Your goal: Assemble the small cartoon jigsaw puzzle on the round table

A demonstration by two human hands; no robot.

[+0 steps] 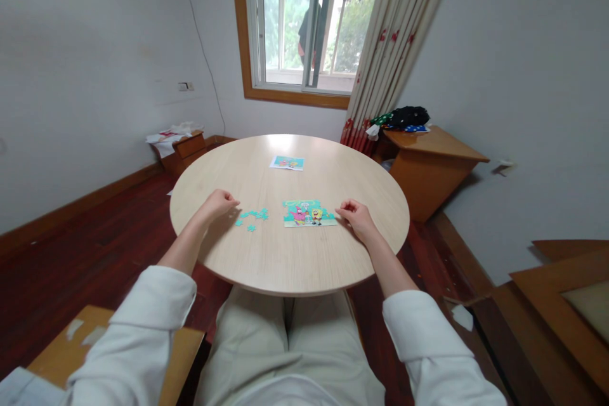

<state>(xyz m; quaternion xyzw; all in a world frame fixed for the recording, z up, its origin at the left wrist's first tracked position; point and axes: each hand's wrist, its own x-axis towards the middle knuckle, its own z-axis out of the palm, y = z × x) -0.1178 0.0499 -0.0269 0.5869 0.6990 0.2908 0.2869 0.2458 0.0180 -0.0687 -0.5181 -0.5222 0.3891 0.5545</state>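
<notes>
Here: part-built puzzle [309, 214] flat on round table [285, 254], mid-front. Right hand [358, 216] touching its right edge, fingers curled in a pinch, contents too small to tell. Left hand [219, 203] loosely curled beside loose teal pieces [253, 216], holding nothing visible. Best steadying puzzle edge while sliding pieces over singly, flat. Reference picture [287, 162] farther back.

A round pale wooden table [285, 266] stands on a dark red wooden floor [71, 273]. Near its far edge lies a small printed picture card [287, 162]. Behind is a wood-framed window [304, 25] with a patterned curtain [394, 44], beside it a wooden cabinet [428, 171] (dark clothing [404, 117] heaped on top)
</notes>
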